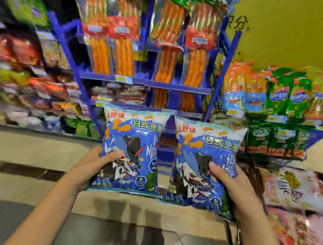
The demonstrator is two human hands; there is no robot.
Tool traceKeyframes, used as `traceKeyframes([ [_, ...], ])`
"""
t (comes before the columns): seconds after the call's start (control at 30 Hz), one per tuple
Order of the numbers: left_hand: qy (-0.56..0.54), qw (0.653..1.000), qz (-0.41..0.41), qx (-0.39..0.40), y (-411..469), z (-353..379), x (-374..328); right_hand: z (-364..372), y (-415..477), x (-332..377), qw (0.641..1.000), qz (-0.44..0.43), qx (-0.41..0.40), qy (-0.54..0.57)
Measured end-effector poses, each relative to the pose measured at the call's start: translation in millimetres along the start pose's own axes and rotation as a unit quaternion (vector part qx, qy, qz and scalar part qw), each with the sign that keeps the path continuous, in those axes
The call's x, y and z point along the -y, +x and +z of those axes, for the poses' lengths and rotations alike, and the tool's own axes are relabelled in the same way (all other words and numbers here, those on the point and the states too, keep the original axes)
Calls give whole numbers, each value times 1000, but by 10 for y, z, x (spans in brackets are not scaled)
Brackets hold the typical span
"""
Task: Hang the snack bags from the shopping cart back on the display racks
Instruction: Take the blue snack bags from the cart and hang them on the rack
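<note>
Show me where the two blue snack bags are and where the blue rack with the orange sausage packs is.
left blue snack bag (pixel 131 139): head view, on the front, upper middle.
right blue snack bag (pixel 202 154): head view, on the front, middle.
blue display rack (pixel 159 85): head view, on the front edge of its shelf bar.

the left hand (pixel 93 167) is gripping one blue fish-cracker bag (pixel 131 151) by its lower left side, thumb pressing on the front, while the right hand (pixel 234 188) is gripping a matching second blue bag (pixel 201 164) by its lower right side. both bags are standing upright, side by side and slightly apart, before a blue display rack (pixel 144 83) where orange sausage packs (pixel 123 55) are hanging. the shopping cart (pixel 233 234), holding more snack bags, is sitting at lower right.
</note>
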State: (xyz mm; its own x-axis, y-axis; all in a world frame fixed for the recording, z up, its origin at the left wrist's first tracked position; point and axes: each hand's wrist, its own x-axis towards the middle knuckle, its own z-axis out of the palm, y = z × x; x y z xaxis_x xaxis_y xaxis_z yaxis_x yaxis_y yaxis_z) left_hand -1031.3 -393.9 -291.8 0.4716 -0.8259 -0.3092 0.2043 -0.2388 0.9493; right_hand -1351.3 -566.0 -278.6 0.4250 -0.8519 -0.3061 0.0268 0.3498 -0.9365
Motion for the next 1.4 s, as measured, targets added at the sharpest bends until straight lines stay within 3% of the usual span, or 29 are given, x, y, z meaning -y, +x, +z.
traceKeyframes([
  [0.5,-69,985,51,-147,-617,-3340,-98,3569,314,-355,981,-22,177,-79],
  [0.83,-71,975,45,-206,-468,-4829,-326,5251,779,-369,964,-20,239,-113],
  [1.13,-79,972,49,-216,340,-5888,-675,6576,1896,-536,955,-27,272,-116],
  [1.4,-41,973,51,-220,1386,-6656,-1341,7464,2841,-188,955,-50,270,-110],
])
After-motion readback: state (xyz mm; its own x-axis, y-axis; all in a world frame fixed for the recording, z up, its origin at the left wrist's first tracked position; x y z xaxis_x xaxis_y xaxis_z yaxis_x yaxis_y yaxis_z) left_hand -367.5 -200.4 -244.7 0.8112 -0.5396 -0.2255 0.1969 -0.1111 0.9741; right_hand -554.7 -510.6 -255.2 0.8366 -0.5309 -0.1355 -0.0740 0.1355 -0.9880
